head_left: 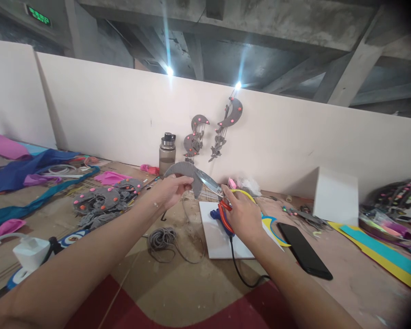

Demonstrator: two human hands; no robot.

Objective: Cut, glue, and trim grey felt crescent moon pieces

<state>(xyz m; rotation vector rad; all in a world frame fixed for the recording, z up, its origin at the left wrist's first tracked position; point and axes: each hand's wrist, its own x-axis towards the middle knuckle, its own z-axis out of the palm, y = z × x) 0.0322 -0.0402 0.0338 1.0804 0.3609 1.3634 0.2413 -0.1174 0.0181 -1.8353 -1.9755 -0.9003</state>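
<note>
My left hand (pixel 171 189): fingers pinch grey felt crescent (pixel 187 171). Right hand (pixel 243 214): fingers grip red-handled steel scissors (pixel 210 183), blades at its 3 o'clock tip. Trimming unfinished, I judge; dotted crescents (pixel 102 201) piled 9 o'clock.

White partition wall (pixel 106 114); concrete ceiling (pixel 260 27), 2 lights (pixel 170 71), maybe LEDs.

Head view faces forward and down across the counter (pixel 178 292) to the white wall (pixel 294 146), left hand (pixel 173 189) and right hand (pixel 243 214) close.
</note>
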